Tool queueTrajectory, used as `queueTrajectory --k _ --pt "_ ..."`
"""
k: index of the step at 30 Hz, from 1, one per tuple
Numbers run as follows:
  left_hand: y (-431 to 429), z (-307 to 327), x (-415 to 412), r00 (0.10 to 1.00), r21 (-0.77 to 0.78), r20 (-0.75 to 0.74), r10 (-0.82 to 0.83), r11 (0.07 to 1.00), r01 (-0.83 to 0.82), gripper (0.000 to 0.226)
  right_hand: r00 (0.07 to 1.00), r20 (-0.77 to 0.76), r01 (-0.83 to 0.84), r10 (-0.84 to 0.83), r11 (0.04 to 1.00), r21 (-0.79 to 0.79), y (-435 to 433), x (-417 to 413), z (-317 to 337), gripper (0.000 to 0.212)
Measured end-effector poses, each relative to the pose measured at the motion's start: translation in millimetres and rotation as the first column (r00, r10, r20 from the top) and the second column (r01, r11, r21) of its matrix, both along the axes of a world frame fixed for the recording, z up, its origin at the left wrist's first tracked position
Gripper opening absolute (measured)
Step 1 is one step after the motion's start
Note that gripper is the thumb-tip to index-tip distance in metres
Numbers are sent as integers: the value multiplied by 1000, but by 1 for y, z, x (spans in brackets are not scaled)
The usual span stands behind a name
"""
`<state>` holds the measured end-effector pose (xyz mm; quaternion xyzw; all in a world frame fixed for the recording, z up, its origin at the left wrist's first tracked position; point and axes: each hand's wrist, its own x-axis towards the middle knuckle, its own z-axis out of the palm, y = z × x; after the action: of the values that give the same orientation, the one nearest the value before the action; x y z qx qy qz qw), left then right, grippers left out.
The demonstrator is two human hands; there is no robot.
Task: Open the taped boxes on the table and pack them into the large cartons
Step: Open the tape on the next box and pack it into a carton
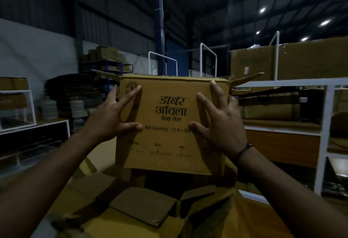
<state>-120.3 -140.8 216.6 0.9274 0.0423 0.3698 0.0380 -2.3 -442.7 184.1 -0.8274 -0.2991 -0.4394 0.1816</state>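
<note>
A brown cardboard box with black printed lettering is held up in front of me, its side flaps sticking out left and right at the top. My left hand presses flat on its near face at the left, fingers spread. At the right of the same face my right hand presses with straight spread fingers, a dark band on its wrist. Below the box stands a large carton with open flaps and a smaller flat box lying inside it.
White-framed shelving with cartons stands at the right, and a big brown carton sits on top of it. A white rack and a stack of flat dark cardboard are at the left. White metal handles rise behind the box.
</note>
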Motion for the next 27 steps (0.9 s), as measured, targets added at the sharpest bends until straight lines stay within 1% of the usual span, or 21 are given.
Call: queueTrajectory --k 5,7,11,14,17,19,23,27 --pt "34 -17 11 996 -47 -86 3 999 -7 119 994 -108 -10 1 997 -77 31 4 -11 92" --pt "46 -24 16 992 -57 -124 1 998 -8 119 988 -157 -14 -7 991 -131 41 5 -12 93" --pt "69 -33 25 982 -61 -185 18 998 -30 120 979 -200 -23 -30 967 -255 60 7 -14 97" --pt "87 -37 29 977 -47 -214 10 999 -21 118 968 -249 -45 -35 951 -306 74 10 -19 102" --pt "104 -42 37 969 -11 -247 2 1000 -5 116 943 -327 -52 -61 943 -328 88 9 -29 106" --pt "118 -48 44 963 4 -269 -5 1000 6 117 933 -351 -42 -86 939 -341 100 5 -39 108" --pt "146 -69 57 957 -8 -273 -97 995 98 120 916 -369 14 -154 934 -356 118 -7 -59 113" --pt "166 -82 72 959 -22 -206 -194 981 193 125 931 -267 156 -250 932 -328 137 -20 -72 119"
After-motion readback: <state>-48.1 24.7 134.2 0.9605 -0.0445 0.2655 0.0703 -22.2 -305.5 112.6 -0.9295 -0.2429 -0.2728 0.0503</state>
